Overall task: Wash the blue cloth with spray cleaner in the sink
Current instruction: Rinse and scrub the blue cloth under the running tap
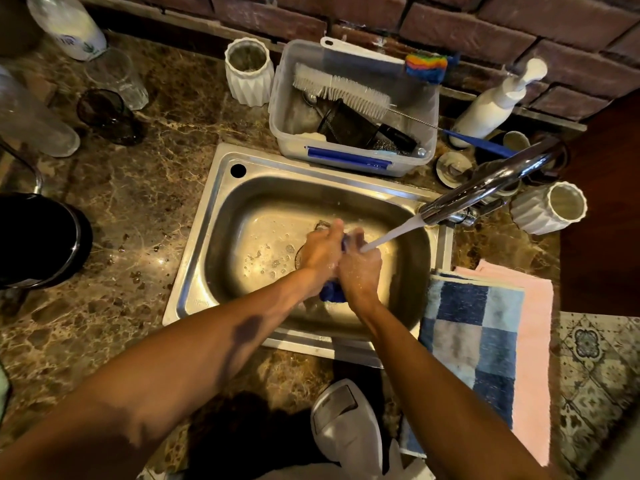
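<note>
Both my hands are pressed together over the middle of the steel sink (pixel 221 188). The blue cloth (pixel 333 293) is bunched between them, showing only as a dark blue wad below my palms and a sliver between my thumbs. My left hand (pixel 320 252) and my right hand (pixel 360 268) both grip it. Water runs from the chrome tap (pixel 485 187) in a white stream (pixel 391 235) onto my right hand. Soap bubbles dot the sink floor. A white spray bottle (pixel 346 427) lies at the counter's near edge, below the sink.
A clear plastic tub (pixel 353 157) with brushes sits behind the sink. A white pump bottle (pixel 495 102) stands at the back right, ribbed white cups (pixel 247 71) (pixel 550 207) on both sides. Checked blue and pink towels (pixel 485 341) lie to the right. Glasses and a black pot (pixel 38 237) stand on the left.
</note>
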